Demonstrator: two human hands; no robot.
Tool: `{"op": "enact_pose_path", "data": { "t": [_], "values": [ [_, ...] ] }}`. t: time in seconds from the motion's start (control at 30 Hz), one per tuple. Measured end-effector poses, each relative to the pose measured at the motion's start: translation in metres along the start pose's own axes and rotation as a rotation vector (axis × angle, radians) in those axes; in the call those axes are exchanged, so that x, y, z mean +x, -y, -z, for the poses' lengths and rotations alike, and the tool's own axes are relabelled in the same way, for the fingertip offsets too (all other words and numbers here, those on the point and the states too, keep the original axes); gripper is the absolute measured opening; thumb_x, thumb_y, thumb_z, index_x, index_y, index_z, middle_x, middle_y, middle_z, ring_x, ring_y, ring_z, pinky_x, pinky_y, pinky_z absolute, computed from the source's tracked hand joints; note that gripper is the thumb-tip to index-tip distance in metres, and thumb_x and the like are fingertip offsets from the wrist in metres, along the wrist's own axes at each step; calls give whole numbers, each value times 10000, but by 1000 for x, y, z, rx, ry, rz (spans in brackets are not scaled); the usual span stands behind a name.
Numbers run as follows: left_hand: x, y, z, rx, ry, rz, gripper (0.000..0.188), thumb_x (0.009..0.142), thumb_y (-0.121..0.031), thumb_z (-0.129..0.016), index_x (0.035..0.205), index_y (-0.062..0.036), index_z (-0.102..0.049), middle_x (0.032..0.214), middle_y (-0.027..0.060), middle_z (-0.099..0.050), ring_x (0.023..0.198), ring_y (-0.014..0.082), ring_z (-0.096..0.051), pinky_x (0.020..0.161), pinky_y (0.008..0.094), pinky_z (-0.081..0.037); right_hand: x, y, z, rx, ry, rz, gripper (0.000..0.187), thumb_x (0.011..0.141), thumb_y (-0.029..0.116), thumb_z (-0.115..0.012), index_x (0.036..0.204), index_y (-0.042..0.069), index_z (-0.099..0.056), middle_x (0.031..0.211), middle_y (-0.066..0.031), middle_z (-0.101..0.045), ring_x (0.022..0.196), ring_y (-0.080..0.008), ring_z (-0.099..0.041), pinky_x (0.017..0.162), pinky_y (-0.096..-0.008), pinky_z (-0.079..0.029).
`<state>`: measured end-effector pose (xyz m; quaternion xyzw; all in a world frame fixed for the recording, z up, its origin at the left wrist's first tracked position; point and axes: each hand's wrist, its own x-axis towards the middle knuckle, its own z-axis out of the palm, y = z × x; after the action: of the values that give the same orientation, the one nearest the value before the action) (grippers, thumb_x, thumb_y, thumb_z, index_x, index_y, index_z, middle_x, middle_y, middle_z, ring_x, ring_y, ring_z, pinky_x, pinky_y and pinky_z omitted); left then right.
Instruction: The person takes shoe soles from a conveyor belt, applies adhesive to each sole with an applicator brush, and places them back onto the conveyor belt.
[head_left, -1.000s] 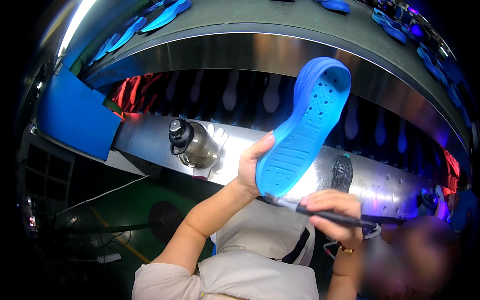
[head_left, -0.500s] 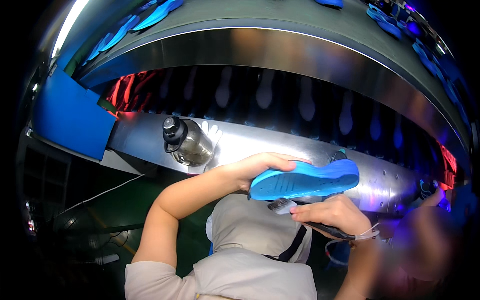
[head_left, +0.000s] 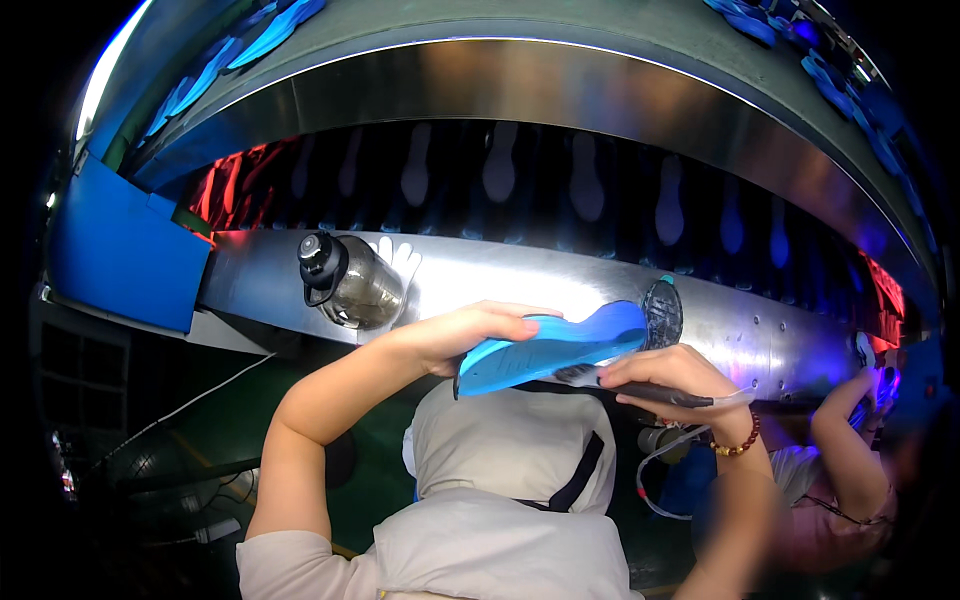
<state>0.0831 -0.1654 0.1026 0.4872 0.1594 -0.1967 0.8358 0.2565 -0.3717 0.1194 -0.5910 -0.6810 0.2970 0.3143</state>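
Note:
A blue shoe sole (head_left: pixel 545 350) is held up over my lap, near the front of the metal ledge, tilted so its hollow side faces me. My left hand (head_left: pixel 465 335) grips its left end, thumb on the upper edge. In my right hand (head_left: pixel 680 375) is a brush (head_left: pixel 665 397), its dark handle lying under the fingers. A thin clear tube runs from the handle's back end past the wrist. The brush's dark bristles (head_left: pixel 575 375) are at the lower right edge of the sole; I cannot tell whether they touch it.
A dark translucent bottle (head_left: pixel 365 285) stands on the metal ledge (head_left: pixel 480 262) at left. A clear container (head_left: pixel 663 315) sits behind my right hand. Above, a green belt (head_left: pixel 560 28) carries blue soles (head_left: pixel 275 35). A blue panel (head_left: pixel 115 245) is at left, another person (head_left: pixel 850 440) at right.
The sole has shifted left and turned, its right end higher. My right hand and the brush have moved up; the container behind now shows more. My view has shifted slightly.

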Motion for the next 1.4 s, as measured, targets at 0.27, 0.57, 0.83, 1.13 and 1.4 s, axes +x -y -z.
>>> {"op": "enact_pose_path", "data": {
  "t": [0.27, 0.57, 0.83, 1.13, 1.4],
  "values": [
    [28, 15, -8, -169, -60, -247, 533, 839, -268, -501, 1294, -27, -364, 1118, 120, -516, 908, 168, -541, 676, 262, -475, 34, 16, -26, 180, -425, -49, 107, 758, 103, -617, 747, -3, -630, 655, -68, -618, 577, -106, -572, 542, -233, -444],
    [46, 31, 1, -35, -226, -384, 496, 857, -236, -464, 1285, -4, -372, 1072, 113, -533, 916, 166, -526, 696, 270, -454, 62, -5, -34, 706, -582, -465, 211, 815, 134, -560, 688, -32, -580, 601, -88, -585, 491, -130, -583, 460, -212, -473],
    [47, 36, 11, -176, -226, -414, 510, 863, -243, -461, 1292, 2, -339, 1174, 140, -480, 1006, 212, -522, 858, 315, -423, 55, -55, -32, 746, -930, -485, 259, 848, 164, -529, 704, -48, -565, 634, -115, -599, 489, -146, -598, 448, -207, -494],
    [48, 45, 15, -592, -254, -306, 489, 861, -284, -455, 1239, 16, -377, 1165, 180, -503, 1030, 268, -540, 896, 405, -434, 72, -47, -94, 0, -952, -250, 340, 756, 147, -648, 997, -83, -580, 1021, -258, -577, 994, -325, -563, 859, -338, -425],
    [6, 26, 26, -306, -137, -441, 587, 830, -305, -487, 1289, 20, -318, 1199, 171, -477, 1061, 255, -512, 936, 385, -388, 4, -23, -84, 818, -591, -67, 379, 904, 225, -398, 892, -86, -615, 930, -193, -626, 884, -234, -598, 838, -319, -438]
  ]
}}
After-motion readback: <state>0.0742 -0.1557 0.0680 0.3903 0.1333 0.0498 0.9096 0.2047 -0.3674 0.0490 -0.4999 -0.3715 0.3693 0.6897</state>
